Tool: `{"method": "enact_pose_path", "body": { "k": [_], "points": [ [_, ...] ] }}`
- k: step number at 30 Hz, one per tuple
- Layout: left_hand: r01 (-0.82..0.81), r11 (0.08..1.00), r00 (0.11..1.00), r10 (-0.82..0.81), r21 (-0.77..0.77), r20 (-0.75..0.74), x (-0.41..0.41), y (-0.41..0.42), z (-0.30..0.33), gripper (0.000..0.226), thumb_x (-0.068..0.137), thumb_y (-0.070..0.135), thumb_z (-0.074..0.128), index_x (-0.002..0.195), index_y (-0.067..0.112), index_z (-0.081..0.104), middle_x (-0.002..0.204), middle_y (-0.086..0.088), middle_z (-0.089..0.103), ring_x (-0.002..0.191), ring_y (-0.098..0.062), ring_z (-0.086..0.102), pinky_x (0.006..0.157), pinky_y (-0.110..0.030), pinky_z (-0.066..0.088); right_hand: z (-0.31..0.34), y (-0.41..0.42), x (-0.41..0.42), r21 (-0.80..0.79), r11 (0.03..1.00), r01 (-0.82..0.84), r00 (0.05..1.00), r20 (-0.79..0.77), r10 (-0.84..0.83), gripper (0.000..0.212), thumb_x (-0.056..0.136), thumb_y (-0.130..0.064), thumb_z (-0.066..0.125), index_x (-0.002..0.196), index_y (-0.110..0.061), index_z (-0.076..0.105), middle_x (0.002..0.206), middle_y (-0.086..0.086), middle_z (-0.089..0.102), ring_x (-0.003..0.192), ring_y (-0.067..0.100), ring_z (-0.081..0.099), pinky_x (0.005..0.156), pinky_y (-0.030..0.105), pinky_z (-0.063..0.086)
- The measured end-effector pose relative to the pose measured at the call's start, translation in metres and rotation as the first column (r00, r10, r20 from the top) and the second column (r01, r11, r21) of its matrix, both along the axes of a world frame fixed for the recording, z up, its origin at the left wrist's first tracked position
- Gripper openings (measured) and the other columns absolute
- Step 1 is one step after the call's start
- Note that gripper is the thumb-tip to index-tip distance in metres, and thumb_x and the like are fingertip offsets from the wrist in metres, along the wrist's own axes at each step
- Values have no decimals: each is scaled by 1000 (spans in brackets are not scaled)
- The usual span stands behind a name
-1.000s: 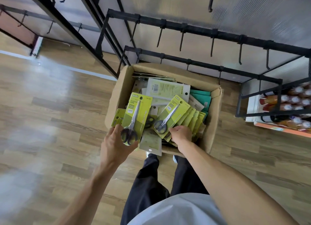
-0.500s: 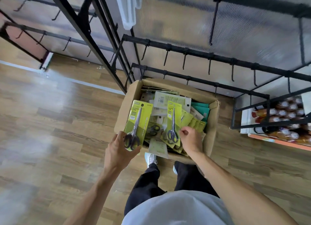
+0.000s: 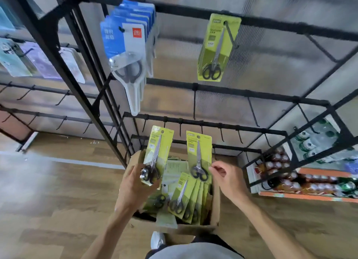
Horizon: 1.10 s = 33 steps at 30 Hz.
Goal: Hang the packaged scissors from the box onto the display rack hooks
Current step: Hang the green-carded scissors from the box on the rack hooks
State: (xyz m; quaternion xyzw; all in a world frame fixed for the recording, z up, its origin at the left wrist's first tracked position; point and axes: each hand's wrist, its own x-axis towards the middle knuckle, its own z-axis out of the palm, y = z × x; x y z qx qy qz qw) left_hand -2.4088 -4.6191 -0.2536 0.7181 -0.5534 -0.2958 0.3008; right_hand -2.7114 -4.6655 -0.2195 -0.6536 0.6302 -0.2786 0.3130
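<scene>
Head view, one lot. Left hand (image 3: 133,183): fingers curled round the handle end of a lime-green scissors pack (image 3: 156,156), held upright above the left side of the box, card top pointing toward the rack. Right hand (image 3: 225,178): thumb and forefinger pinching the right edge of a second lime-green scissors pack (image 3: 199,156) at its lower part, also upright, above the middle of the box; remaining fingers loosely curled. Cardboard box (image 3: 215,206): open-topped, standing on the wooden floor (image 3: 54,210) at the foot of the rack, directly before the person; contains further green scissors packs (image 3: 184,198), fanned and overlapping along the right side, with pale card backs beneath. Black display rack (image 3: 271,20): horizontal bars fitted with hooks, set against a ribbed translucent panel. One green scissors pack (image 3: 217,49) hangs on an upper hook (image 3: 230,33); to its left, on the same bar, a row of blue-and-white scissors packs (image 3: 127,45). Lower bars (image 3: 242,93) carry bare hooks just above the two held packs. Right margin: shelf of bottles (image 3: 302,183), labels blurred. Far left: pale packets (image 3: 25,59) on a neighbouring bay, contents not legible.
</scene>
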Motion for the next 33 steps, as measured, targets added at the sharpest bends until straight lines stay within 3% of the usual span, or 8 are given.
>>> {"method": "enact_pose_path", "body": {
  "k": [4,9,15,20,26,33],
  "points": [
    [68,991,997,-70,-117,-17,-9,-32,33,53,62,51,85,103,34,56,105,15,63,92,-4,64,73,-32,59,38,-15,-11,-88,996,-2,1000,18,3,4,91,-23,72,94,-24,73,83,-18,71,77,0,68,66,18,56],
    [93,960,993,-107,-263,-40,-19,-75,79,58,60,58,81,108,35,56,108,15,64,89,0,65,76,-34,59,104,-43,-21,-288,958,1,998,61,17,4,92,-19,70,95,-19,72,85,-18,70,78,-4,67,66,7,50],
    [95,911,990,-129,-402,-59,-32,-112,130,57,62,48,87,110,37,58,106,16,67,96,-1,66,83,-32,58,167,-79,-33,-407,914,14,992,119,38,2,94,-20,65,95,-21,67,88,-12,71,82,-1,67,70,6,49],
    [109,889,988,-145,-446,-48,-37,-124,150,59,63,49,88,113,35,57,106,16,67,95,-1,66,84,-30,57,175,-94,-34,-365,930,-48,990,109,94,5,95,-17,66,92,-20,69,85,-10,72,81,3,68,71,9,50],
    [110,884,993,-121,-455,5,-35,-125,163,63,62,54,85,115,35,57,107,22,65,97,2,63,84,-31,57,170,-102,-34,-342,939,-40,982,158,99,12,94,-20,68,92,-31,67,88,-11,73,83,1,68,73,12,52],
    [87,900,996,-80,-428,35,-30,-118,170,65,60,57,84,114,34,57,103,21,66,94,5,64,84,-26,55,168,-116,-27,-235,972,3,966,252,57,8,94,-20,67,98,-26,66,93,-11,70,86,0,67,77,17,54]
  ]
}}
